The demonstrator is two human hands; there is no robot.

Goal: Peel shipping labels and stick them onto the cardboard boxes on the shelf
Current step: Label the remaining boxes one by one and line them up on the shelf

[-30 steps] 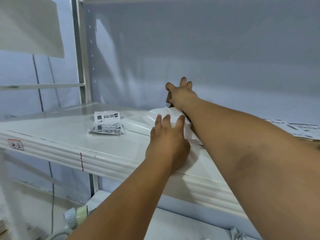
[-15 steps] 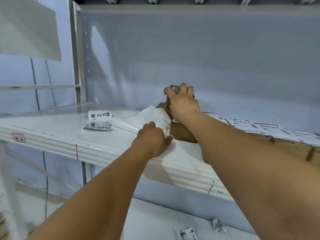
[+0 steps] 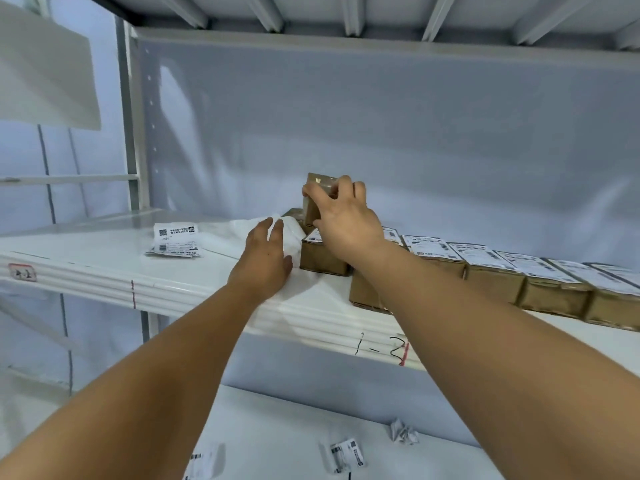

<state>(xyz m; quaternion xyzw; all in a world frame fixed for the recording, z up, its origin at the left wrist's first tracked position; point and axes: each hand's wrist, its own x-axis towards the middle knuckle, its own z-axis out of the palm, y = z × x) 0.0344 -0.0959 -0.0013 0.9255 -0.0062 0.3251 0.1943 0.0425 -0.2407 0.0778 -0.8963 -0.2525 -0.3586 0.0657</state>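
right hand (image 3: 346, 223) fingers (image 3: 344, 190) clamp the small cardboard box (image 3: 319, 180); left hand (image 3: 265, 261) flat on the plastic bag (image 3: 235, 233) at nine o'clock. a loose grip could drop the box.

Two hands show: the left hand (image 3: 266, 263) at centre frame and the right hand (image 3: 343, 221) just right of it. There seem to be eight cardboard boxes (image 3: 550, 294): one small box (image 3: 320, 183) at centre and some seven running to the right edge, though the arms hide part of the row. One pile of shipping labels (image 3: 175, 241) lies centre left. There are two loose labels (image 3: 346, 453) at the bottom, one crumpled paper (image 3: 403, 436) at lower right, one white plastic sheet (image 3: 235, 233) and two shelf boards (image 3: 104, 271).
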